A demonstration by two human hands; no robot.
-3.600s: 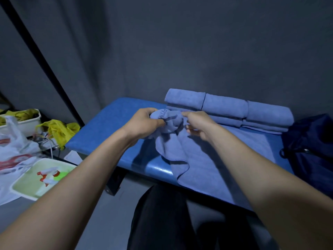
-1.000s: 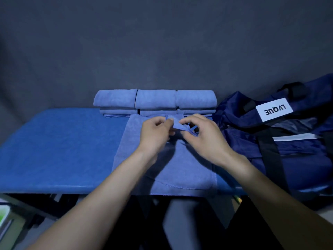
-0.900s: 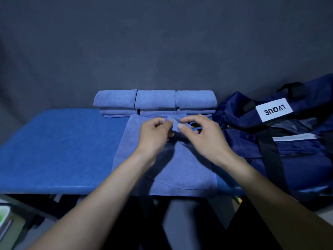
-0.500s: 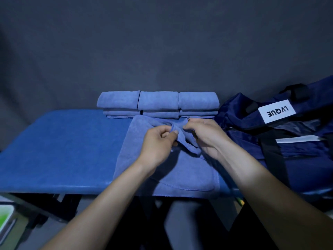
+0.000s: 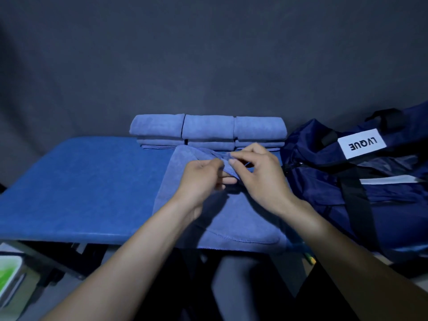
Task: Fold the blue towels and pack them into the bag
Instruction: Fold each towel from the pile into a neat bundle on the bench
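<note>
Head view
Left hand [image 5: 201, 179]: fingers curled, pinching a gathered fold of the loose towel between thumb and fingertips.
Right hand [image 5: 261, 179]: thumb and forefinger pinch the same fold just beside the left hand; the other fingers are curled and lifted.
Loose towel [image 5: 234, 218]: blue, spread over the right half of the padded table, its near hem hanging just over the front edge; the far part is bunched up between the 2 hands.
Folded towels [image 5: 208, 130]: 3 blue stacks in a row along the table's back edge, just behind the hands, touching side by side.
Bag [image 5: 370, 193]: navy duffel on the table's right end, just beside the loose towel, black strap across it, white label reading LVQUE upside down.
Padded table [image 5: 81, 186]: blue top, bare on the left.
Tray [image 5: 9, 274]: white and green, at the lower left below the table.
</note>
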